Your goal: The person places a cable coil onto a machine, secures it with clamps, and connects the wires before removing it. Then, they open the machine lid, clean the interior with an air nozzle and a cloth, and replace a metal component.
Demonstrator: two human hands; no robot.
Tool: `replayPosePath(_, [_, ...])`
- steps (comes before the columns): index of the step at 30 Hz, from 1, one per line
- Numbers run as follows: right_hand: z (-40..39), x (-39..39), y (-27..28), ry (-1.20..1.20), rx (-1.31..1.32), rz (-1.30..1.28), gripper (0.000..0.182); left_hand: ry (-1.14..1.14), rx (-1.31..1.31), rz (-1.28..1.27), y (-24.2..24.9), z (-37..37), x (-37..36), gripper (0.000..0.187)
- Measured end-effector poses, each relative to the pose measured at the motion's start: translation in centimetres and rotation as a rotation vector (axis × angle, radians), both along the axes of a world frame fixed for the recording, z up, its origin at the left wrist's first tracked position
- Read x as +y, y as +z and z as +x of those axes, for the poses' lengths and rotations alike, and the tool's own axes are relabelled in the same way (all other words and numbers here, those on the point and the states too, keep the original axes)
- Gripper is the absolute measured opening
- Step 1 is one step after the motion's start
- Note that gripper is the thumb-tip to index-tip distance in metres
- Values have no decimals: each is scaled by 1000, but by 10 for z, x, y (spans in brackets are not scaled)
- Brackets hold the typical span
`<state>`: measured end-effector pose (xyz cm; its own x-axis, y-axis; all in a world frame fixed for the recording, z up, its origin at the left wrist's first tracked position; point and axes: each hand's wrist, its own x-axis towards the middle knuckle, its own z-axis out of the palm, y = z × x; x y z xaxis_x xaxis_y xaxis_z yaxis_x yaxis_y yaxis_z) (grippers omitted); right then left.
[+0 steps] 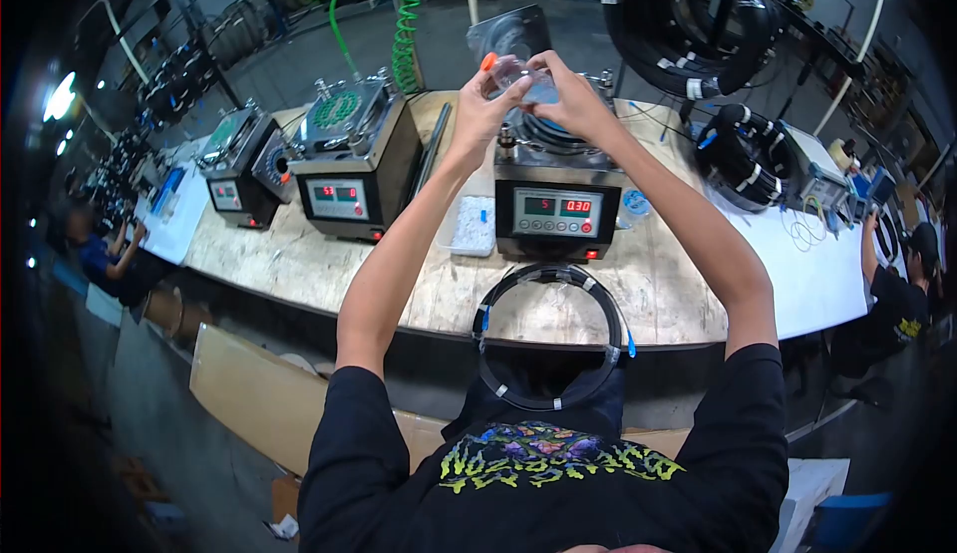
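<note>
Above the surface: both hands are raised over the middle machine (555,199), meeting around a small clear bottle (525,79) with an orange cap (488,60).
Bottle contents: cannot tell; the clear body shows nothing distinct.
Tray: a shallow clear tray (472,226) lies on the wooden surface (299,264) just left of the middle machine, filled with small pale pieces and a few blue ones.
Machines: three boxes with red digit displays stand in a row, the other two at (354,159) and (239,169).
Cable coil: one black coil (550,339) lies at the near edge, overhanging it.
Left hand (485,104): fingers pinched narrow on the bottle at its capped end.
Right hand (568,94): fingers curled over the bottle's other end, holding it.
</note>
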<state>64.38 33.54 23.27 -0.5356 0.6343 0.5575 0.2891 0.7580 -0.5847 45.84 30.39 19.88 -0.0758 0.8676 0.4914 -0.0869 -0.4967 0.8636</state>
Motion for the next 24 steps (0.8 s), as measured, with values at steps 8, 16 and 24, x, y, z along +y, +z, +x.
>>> replayPosePath(8, [44, 34, -23, -164, -129, 379, 56, 582, 267, 160, -13, -80, -22, 49])
replayPosePath(16, [66, 45, -53, -384, -122, 234, 57, 752, 515, -104, -142, -146, -47, 57])
replayPosePath(24, [69, 47, -57, -366, -61, 93, 56, 615, 746, -255, -198, -149, -59, 72])
